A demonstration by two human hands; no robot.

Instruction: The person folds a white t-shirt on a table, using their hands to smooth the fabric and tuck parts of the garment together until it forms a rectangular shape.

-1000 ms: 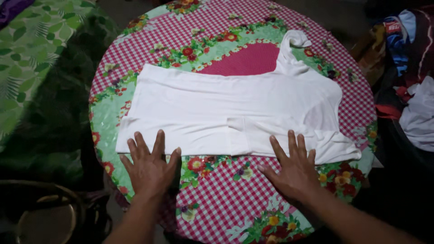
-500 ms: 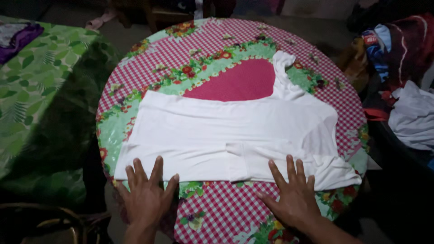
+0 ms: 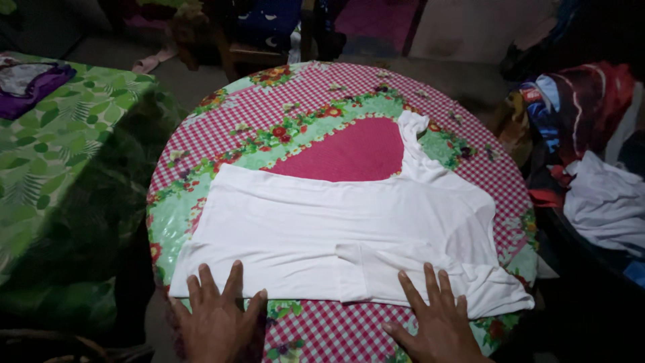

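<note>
Far left, a green leaf-print cloth [image 3: 47, 148] covers another surface, with a purple garment [image 3: 30, 77] lying on it; it's well apart from my work.

My left hand [image 3: 218, 323] lies flat, palm down, fingers spread apart, with the fingertips [image 3: 235, 272] resting on the near hem of the white shirt [image 3: 322, 228]. Nothing is pinched, just pressing. That corner hangs right at the edge of the round table [image 3: 201, 134], so if I drag toward me the hem could slide off the rim and the fold would open.

The shirt is spread across the middle of the table, folded lengthwise, with a narrow part [image 3: 410, 134] trailing up toward the far side. A small flap [image 3: 363, 269] sits doubled over near the centre front; pressing unevenly may lock a crease in there. The plastic checked tablecloth looks slick to me, so the fabric could skid rather than smooth out.

My right hand [image 3: 440, 323] is also flat, fingers apart, fingertips on the front hem beside the bunched end [image 3: 497, 292]. That end is rumpled and near the rim, so it could slip over.

Far right, a pile of clothes [image 3: 591, 168] sits off the table, apart from the shirt.
</note>
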